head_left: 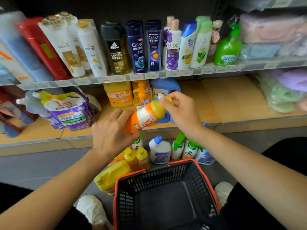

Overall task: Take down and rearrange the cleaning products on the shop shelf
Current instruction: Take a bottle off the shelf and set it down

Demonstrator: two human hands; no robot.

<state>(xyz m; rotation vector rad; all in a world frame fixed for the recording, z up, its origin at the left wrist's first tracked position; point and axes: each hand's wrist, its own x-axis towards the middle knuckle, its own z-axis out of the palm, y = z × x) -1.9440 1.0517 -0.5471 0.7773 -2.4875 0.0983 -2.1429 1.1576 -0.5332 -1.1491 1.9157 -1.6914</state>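
**Head view.** The orange bottle [146, 117] hangs tilted at the centre of the frame, held in the air in front of the lower shelf [216, 100]. Its yellow cap [171, 99] points to 2 o'clock and its base to 8 o'clock.

The left hand [111, 131] grips the base end, with the fingers passing behind the bottle. The right hand [181, 110] pinches the cap end with curled fingers. Both forearms enter from the lower corners of the frame.

- **On the lower shelf, at 12 o'clock of the bottle:** a yellow jug [118, 94], an orange pump bottle [142, 95] and a blue jug [164, 87] stand upright, close together. The right hand partly hides the blue jug.
- **At 9 o'clock:** a purple refill pouch [69, 110] leans on the same shelf, with more pouches behind it.
- **On the floor [41, 166], at 6 o'clock of the bottle:**
  - A white bottle with a blue cap [159, 151] stands upright.
  - Two spray bottles with green triggers [178, 147] stand at its 3 o'clock.
  - Two small orange bottles [136, 157] stand at its 9 o'clock.
  - A large yellow canister [113, 175] lies on its side just beside the near left corner of the basket [166, 176].
- **The basket:** black with a red rim, it sits at 6 o'clock of the frame between two white shoes [90, 208].
- **On the upper shelf [149, 75], at 12 o'clock of the frame:** a row of shampoo bottles [153, 45] stands upright, with a green pump bottle [228, 45] towards 2 o'clock.
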